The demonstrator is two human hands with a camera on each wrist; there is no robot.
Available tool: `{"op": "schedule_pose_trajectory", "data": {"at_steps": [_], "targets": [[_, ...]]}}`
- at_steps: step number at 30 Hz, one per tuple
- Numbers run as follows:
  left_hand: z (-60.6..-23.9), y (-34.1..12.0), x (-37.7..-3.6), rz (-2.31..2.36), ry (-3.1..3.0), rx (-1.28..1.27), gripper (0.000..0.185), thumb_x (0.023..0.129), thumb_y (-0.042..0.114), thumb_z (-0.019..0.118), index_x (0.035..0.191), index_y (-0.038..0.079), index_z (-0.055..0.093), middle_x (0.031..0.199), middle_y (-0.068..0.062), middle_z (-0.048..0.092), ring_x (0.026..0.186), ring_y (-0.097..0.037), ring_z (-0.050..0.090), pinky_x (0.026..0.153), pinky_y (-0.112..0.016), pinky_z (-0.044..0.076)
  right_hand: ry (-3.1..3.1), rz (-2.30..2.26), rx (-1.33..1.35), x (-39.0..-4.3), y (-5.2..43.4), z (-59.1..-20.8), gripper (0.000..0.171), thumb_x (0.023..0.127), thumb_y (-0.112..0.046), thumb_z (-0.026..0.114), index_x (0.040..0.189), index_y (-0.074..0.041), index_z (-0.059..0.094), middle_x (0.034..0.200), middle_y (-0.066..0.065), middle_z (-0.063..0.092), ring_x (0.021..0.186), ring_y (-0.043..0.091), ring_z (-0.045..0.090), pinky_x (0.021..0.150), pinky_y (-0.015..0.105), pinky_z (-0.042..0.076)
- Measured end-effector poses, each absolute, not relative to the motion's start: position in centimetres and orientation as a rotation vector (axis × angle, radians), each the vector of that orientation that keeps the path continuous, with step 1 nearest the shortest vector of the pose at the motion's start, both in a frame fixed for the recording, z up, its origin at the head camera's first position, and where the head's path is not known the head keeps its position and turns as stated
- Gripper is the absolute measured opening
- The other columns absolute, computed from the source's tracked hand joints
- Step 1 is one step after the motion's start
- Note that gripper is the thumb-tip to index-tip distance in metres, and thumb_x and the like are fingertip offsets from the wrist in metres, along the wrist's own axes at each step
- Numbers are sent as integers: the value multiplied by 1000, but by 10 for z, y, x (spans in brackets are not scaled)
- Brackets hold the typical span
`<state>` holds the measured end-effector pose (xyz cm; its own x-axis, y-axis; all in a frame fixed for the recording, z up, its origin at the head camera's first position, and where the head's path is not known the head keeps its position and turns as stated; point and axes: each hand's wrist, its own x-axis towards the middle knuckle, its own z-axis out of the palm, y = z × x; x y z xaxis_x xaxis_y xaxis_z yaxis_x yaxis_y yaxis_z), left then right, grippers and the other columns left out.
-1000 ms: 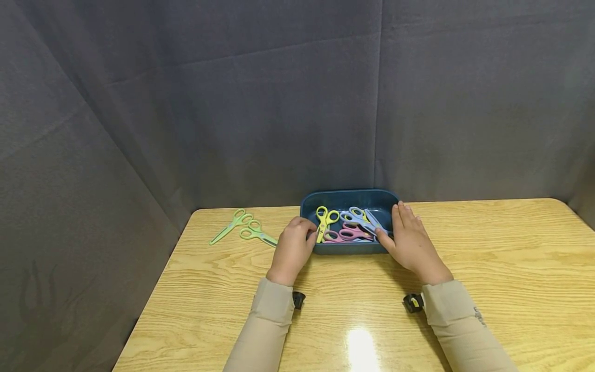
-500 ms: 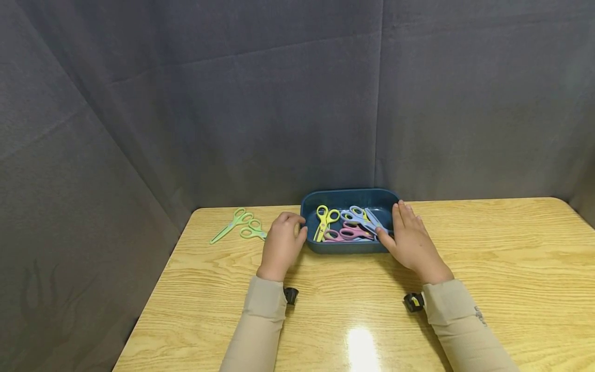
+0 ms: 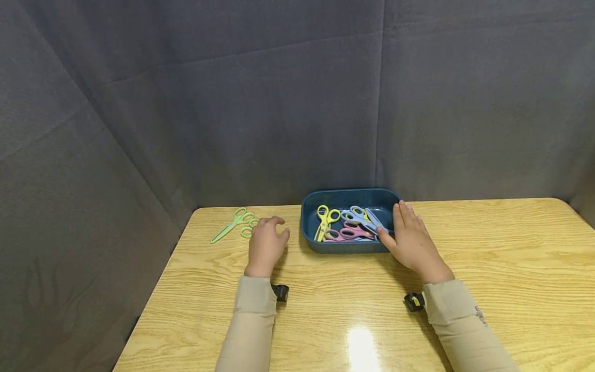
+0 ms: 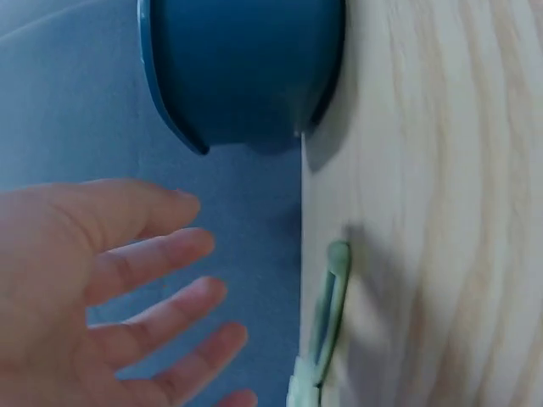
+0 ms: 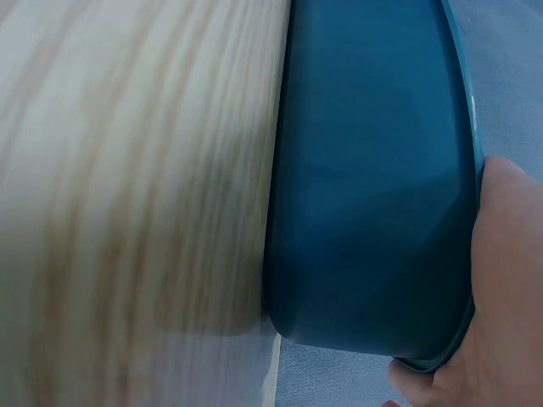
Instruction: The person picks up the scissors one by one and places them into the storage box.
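A dark blue tray (image 3: pixel 345 247) stands at the table's far middle and holds yellow scissors (image 3: pixel 325 221), pink scissors (image 3: pixel 349 234) and light blue scissors (image 3: pixel 360 216). My right hand (image 3: pixel 405 233) lies flat against the tray's right side, fingers straight and thumb at the front rim; in the right wrist view it (image 5: pixel 502 280) touches the tray wall (image 5: pixel 373 170). My left hand (image 3: pixel 268 238) hovers left of the tray with fingers spread and holds nothing. It partly covers one of two green scissors (image 3: pixel 231 223). The left wrist view shows the spread fingers (image 4: pixel 144 263), the tray (image 4: pixel 246 68) and a green scissors tip (image 4: pixel 329 318).
The wooden table (image 3: pixel 488 243) is ringed by grey fabric walls (image 3: pixel 279 103) at the back and left. The table's left edge lies close to the green scissors. A lamp glare (image 3: pixel 362 346) shines on the wood near me.
My left hand has left the tray's left rim and moved left over the green scissors, its fingers spreading. The right hand and the tray have stayed put.
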<state>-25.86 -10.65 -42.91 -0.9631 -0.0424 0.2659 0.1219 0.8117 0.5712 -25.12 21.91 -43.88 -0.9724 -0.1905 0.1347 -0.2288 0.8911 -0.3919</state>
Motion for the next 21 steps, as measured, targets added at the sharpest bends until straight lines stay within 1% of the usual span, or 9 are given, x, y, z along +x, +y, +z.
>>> {"op": "schedule_pose_trajectory", "data": {"at_steps": [5,10,15,18,21], "targets": [[-433,-113,-258,-861,-2820,41,26,97,18,68,119,4,73,131,-24,59,113,-49,54,83,-60,52,-2963,619,330,-252,219,-439,86,106,-47,44,154,17,14,163,35,8,151,51,8,120,63,11],[-435,-116,-257,-836,-2906,160,26,98,19,65,121,8,74,131,-24,56,111,-49,53,83,-61,49,-2961,627,330,-251,219,-440,86,106,-48,44,154,17,14,163,35,8,151,51,8,120,63,10],[-438,-117,-256,-815,-2960,175,25,99,20,65,119,9,75,134,-26,52,114,-50,51,82,-61,50,-2959,627,333,-251,219,-440,86,106,-48,44,154,17,14,163,35,8,151,51,8,120,63,10],[-440,-118,-256,-802,-2964,133,24,98,19,67,115,5,76,132,-27,53,117,-48,49,88,-57,49,-2954,623,336,-252,219,-440,86,106,-48,44,154,17,15,163,35,9,150,51,9,120,64,11],[-441,-120,-256,-772,-2949,72,20,96,16,70,107,0,76,121,-26,60,118,-44,50,94,-53,45,-2949,624,340,-252,219,-440,85,106,-47,44,154,17,15,163,35,9,150,51,9,119,64,12]]}}
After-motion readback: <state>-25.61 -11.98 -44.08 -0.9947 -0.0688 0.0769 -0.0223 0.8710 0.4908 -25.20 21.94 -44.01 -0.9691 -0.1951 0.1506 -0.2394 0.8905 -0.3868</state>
